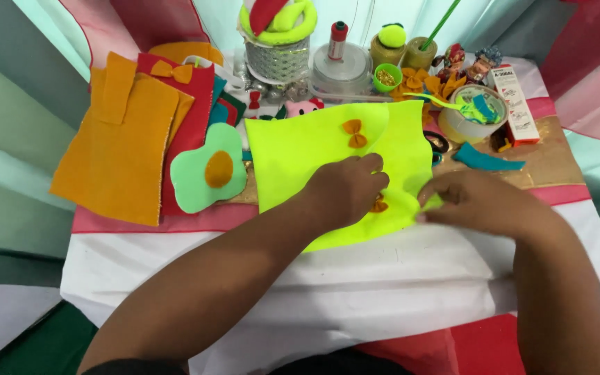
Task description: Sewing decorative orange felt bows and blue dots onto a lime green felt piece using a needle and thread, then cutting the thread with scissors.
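A neon yellow felt sheet (300, 149) lies in the middle of the table, with a small orange felt bow (355, 133) on its upper part. My left hand (345, 187) rests on the sheet, fingers curled over a second orange bow (379, 205) that peeks out under the fingertips. Just to the right, my right hand (477, 201) pinches the sheet's right edge (432, 203) between fingers and thumb.
Orange and red felt pieces (123, 146) are stacked at the left, beside a green felt egg shape with an orange centre (211, 170). At the back stand a thread spool (337, 38), small pots, a tape roll (477, 114), a glue box (515, 104) and a teal felt scrap (486, 160).
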